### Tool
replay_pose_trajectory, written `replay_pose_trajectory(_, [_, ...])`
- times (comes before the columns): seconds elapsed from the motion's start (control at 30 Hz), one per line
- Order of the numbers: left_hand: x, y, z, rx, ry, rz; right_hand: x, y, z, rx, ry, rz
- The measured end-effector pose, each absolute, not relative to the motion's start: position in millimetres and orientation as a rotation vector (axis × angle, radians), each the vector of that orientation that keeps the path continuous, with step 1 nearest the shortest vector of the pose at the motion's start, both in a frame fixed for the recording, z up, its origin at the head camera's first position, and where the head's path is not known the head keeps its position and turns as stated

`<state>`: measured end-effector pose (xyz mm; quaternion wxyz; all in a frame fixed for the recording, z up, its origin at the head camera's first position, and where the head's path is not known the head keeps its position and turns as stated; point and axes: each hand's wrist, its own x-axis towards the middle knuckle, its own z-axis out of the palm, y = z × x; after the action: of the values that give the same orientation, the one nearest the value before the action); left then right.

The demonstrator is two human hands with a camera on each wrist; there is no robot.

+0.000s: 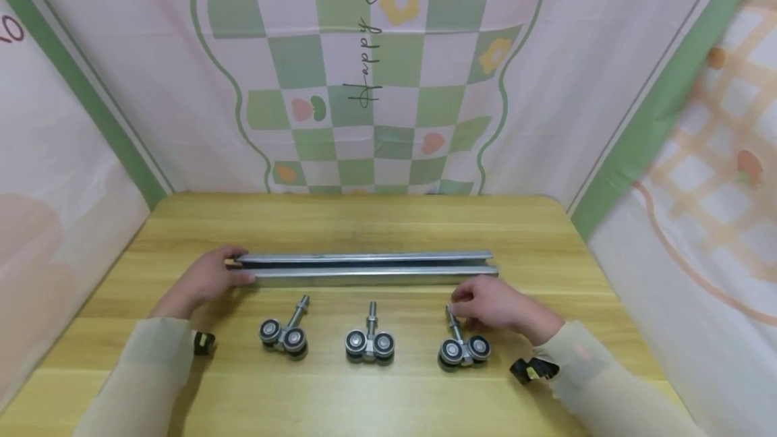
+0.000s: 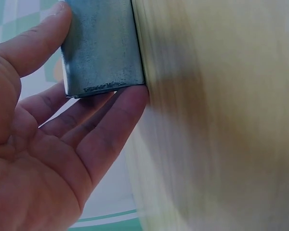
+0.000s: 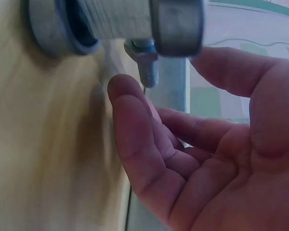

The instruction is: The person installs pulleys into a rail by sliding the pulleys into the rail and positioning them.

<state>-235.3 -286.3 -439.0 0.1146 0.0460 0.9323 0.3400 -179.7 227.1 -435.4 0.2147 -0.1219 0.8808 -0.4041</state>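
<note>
A metal C-channel rail (image 1: 364, 280) lies lengthwise across the table, its slot facing up. My left hand (image 1: 209, 278) grips its left end, thumb on the near side and fingers around the end; the left wrist view shows the rail's end (image 2: 106, 53) between thumb and fingers. In front of the rail stand three twin-wheel trolley rollers with threaded bolts: a left one (image 1: 284, 337), a middle one (image 1: 369, 342) and a right one (image 1: 464, 351). My right hand (image 1: 492, 303) is beside the right roller's bolt (image 3: 148, 70), its fingers loosely bent around the tip without visibly pinching it.
The wooden table (image 1: 364, 403) ends at a back edge against a checkered cloth (image 1: 346, 59). Printed cloth also hangs on the left and right sides. A black wrist device (image 1: 534, 369) is strapped at the right sleeve, and another (image 1: 204, 343) at the left.
</note>
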Motion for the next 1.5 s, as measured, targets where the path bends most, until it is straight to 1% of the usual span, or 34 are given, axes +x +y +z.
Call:
replay_pose_trajectory(0.3, [-236.9,-285.2,-439.7,0.106,2.719,1.013,-178.0,221.5,-441.6,-0.374,2.4,-1.138])
replay_pose_trajectory(0.5, [-238.0,-283.2,-438.6,0.086,2.707,1.012,-176.5,219.8,-442.0,-0.327,2.356,-1.182])
replay_pose_trajectory(0.7, [-239.1,-283.7,-440.3,0.103,2.715,1.014,-176.4,218.9,-444.9,-0.222,2.365,-1.208])
replay_pose_trajectory(1.03, [-238.8,-283.3,-436.1,0.089,2.691,1.004,-176.4,218.5,-444.9,-0.107,2.354,-1.18])
replay_pose_trajectory(1.5, [-238.6,-283.2,-431.0,0.161,2.677,1.02,-176.9,216.4,-444.9,-0.122,2.373,-1.162])
